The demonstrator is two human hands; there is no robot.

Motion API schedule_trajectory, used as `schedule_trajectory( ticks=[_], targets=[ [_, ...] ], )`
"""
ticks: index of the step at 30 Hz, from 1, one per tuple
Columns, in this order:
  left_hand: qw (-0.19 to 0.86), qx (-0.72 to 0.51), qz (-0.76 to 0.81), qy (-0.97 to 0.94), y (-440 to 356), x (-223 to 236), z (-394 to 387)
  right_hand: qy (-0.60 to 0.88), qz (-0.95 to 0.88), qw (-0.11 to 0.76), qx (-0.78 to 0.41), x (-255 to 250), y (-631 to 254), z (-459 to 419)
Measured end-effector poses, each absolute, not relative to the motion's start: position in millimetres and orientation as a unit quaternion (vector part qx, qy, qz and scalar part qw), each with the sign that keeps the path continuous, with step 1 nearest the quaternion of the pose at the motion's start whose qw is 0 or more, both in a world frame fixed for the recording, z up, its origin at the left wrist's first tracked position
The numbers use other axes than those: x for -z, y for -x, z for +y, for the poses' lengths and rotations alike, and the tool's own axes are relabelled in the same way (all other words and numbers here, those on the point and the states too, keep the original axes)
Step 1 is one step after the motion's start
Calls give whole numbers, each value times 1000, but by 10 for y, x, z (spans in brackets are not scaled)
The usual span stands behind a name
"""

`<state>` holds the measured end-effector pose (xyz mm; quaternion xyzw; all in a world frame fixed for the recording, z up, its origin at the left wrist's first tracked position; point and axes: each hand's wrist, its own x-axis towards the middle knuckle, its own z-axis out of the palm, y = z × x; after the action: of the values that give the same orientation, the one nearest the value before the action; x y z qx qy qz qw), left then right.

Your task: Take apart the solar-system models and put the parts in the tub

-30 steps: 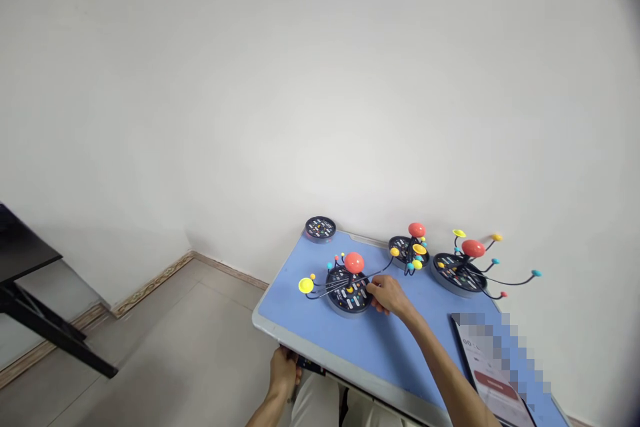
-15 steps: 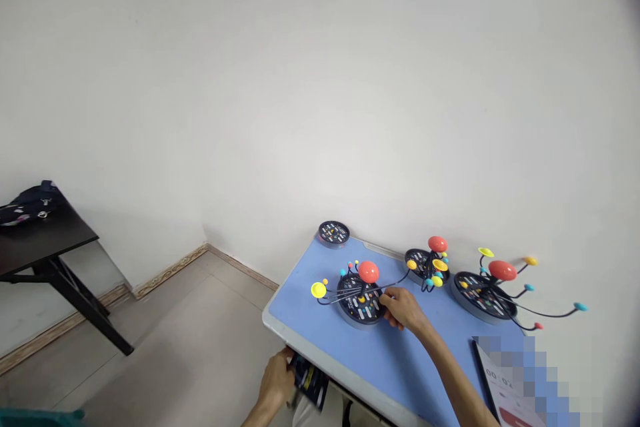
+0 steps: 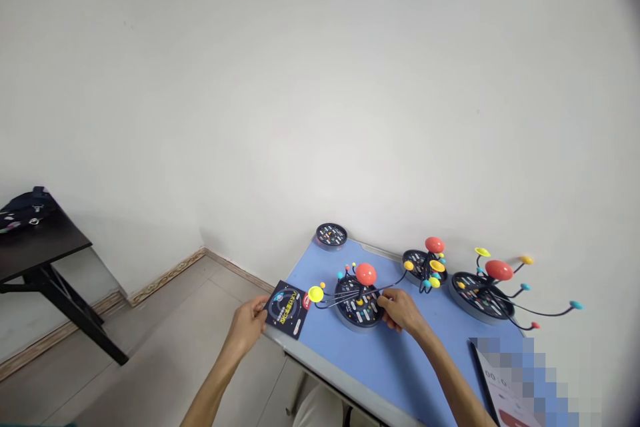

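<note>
My left hand [image 3: 245, 325] grips a dark square printed card [image 3: 286, 309] with a ring diagram, holding it at the table's near left corner. My right hand [image 3: 403, 312] closes on the right side of a solar system model [image 3: 356, 305], among its thin black wire arms. That model has a round black base, a red-orange sun ball, and small yellow and blue planet balls. Two similar models [image 3: 425, 267] [image 3: 481, 295] stand to the right, and a bare black base [image 3: 331, 235] lies at the far corner.
The blue-topped table [image 3: 350, 373] has a grey rim and stands against a white wall. A pixelated sheet or device [image 3: 505, 380] lies at its lower right. A black side table [image 3: 35, 247] carrying a dark bag stands far left.
My left hand has come up from under the table edge with the dark card and now holds it above the table corner. My right hand stays at the model.
</note>
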<state>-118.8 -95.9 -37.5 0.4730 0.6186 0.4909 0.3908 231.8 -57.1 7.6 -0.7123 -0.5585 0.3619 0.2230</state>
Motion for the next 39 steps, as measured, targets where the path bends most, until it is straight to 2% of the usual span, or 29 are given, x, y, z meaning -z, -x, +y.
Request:
schedule_trajectory(
  ticks=[5, 9, 11, 13, 16, 21, 31, 37, 39],
  targets=[
    [205, -414, 678, -571, 1070, 329, -883, 714, -560, 220, -358, -99, -2306, -586],
    [125, -267, 726, -621, 1036, 207, -883, 715, -565, 216, -351, -96, -2307, -591],
    [80, -242, 743, -619, 953, 191, -910, 715, -570, 213, -343, -100, -2305, -595],
    [56, -276, 709, -647, 804, 249, -960, 716, -574, 210, -337, -112, -2296, -607],
    [55, -344, 576, -740, 496, 457, -1079, 718, -578, 203, -331, -140, -2263, -646],
    [-46, -407, 500, -763, 33, 739, -1300, 725, -578, 186, -325, -161, -2206, -750],
    [-34, -470, 460, -752, -362, 530, -1270, 734, -594, 160, -287, -175, -2128, -915],
    [-14, -500, 517, -694, -352, 733, -1254, 759, -630, 107, -123, -196, -2063, -1054],
    [-20, -495, 530, -689, -353, 829, -1217, 758, -635, 93, -113, -191, -2048, -1097]
  ],
)
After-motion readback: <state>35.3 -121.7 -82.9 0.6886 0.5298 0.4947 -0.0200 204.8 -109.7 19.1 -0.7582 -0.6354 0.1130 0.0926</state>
